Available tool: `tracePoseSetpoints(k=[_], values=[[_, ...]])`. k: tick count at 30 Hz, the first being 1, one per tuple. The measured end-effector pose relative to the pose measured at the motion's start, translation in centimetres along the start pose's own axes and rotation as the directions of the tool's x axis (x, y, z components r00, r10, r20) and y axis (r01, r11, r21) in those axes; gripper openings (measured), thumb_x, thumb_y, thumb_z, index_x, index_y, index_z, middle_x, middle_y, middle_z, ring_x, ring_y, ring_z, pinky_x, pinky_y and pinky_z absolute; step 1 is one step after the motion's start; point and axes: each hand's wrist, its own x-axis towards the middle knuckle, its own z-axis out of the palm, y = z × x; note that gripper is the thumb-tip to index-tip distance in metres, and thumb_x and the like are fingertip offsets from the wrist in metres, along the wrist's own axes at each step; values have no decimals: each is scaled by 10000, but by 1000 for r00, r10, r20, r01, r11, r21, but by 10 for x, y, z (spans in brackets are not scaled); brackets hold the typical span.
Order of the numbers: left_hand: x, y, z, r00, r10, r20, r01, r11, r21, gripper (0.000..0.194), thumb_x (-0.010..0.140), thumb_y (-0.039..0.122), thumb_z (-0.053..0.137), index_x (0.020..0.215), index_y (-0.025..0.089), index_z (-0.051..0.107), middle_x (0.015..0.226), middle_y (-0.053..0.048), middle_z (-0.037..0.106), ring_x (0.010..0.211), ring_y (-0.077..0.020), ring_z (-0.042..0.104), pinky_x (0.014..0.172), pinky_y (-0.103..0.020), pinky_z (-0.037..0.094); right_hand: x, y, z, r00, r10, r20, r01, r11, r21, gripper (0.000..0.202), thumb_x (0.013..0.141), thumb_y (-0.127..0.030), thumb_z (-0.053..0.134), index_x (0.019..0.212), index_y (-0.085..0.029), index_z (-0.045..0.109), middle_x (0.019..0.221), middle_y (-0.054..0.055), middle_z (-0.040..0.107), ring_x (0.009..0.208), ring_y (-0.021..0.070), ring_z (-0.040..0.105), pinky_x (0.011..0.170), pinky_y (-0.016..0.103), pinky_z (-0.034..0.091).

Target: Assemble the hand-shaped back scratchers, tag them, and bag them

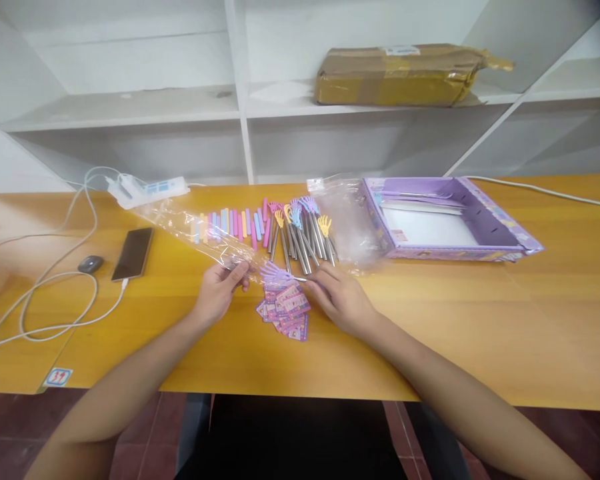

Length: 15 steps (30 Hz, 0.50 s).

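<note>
My left hand (221, 287) pinches the open end of a long clear plastic sleeve (195, 227), which stretches away to the upper left. In my right hand (343, 297) is the metal rod of a purple hand-shaped back scratcher (276, 273); its claw end points left, close to the sleeve's mouth. Below it lies a loose pile of small printed purple and pink cards (285, 310). Just beyond my hands sits a heap of back scratchers (303, 230) with purple, yellow, blue and pink heads. Left of that heap, a row of pastel tubes (237, 223) shows partly through the sleeve.
A purple open box (500, 230) stands at the right with flat white items inside. Beside it lies a clear plastic bag (347, 223). A phone (133, 253), mouse (91, 264), looped white cable (55, 330) and power strip (150, 190) are at the left. A taped carton (400, 77) rests on the shelf.
</note>
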Motion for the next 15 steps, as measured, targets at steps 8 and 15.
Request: tracePoseSetpoints(k=[8,15], values=[[0,-8,-3,996,9,89,-16,997,78,474,798,591,972,903,156,818,858,-38,770,640,-104,624,594,-250,514,0,2,1,1000,-13,-2,13,1000,15,236,1185,-294,514,1032,-214,675,959,64,692,821,193,671,722,326,497],[-2,-17,-8,987,-22,161,1,991,133,463,860,600,922,879,168,758,724,-3,696,639,-129,639,612,-263,516,-2,-1,4,999,-23,29,23,1000,22,264,1197,-323,480,1057,-210,673,973,72,696,825,197,681,728,330,527]])
